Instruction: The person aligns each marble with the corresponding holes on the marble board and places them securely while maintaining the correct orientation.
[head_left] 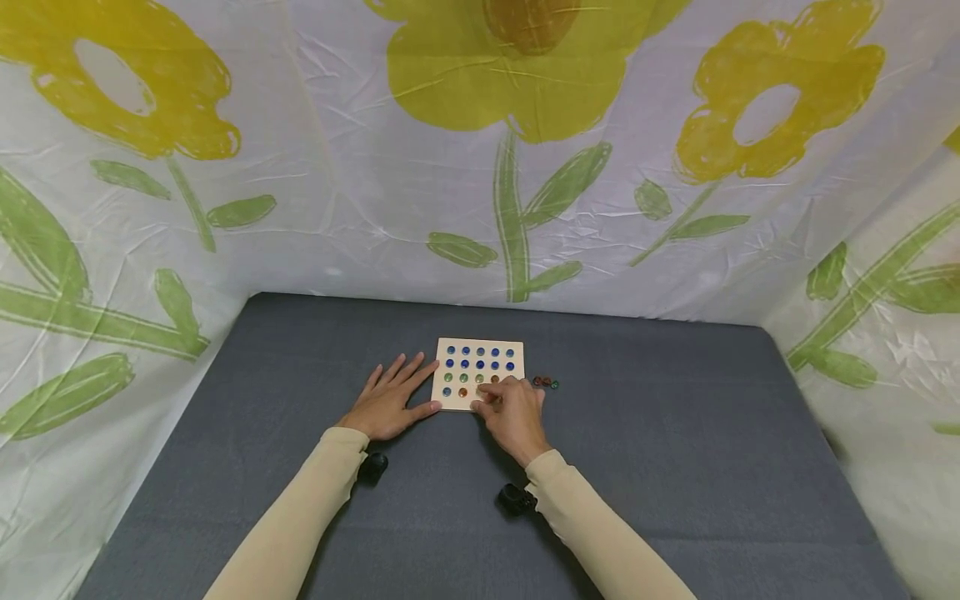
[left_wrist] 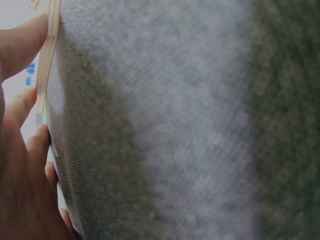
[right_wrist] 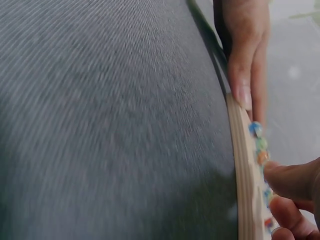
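A pale wooden board [head_left: 457, 403] with rows of holes lies on the dark cloth, and glass marbles sit in many of the holes. My left hand [head_left: 386, 407] is spread flat with straight fingers, its fingertips and thumb touching the board's left edge. My right hand [head_left: 516, 417] bends over the front right part of the board, index fingertip over the front row, thumb at the front edge. An orange marble [right_wrist: 262, 157] shows beside the right thumb in the right wrist view. I cannot tell whether a marble is between the right fingertips.
Several loose red-brown and green marbles [head_left: 546, 382] lie on the cloth just right of the board. The grey table [head_left: 675, 467] stretches out to both sides. Behind it hangs a white sheet [head_left: 360, 167] printed with yellow flowers.
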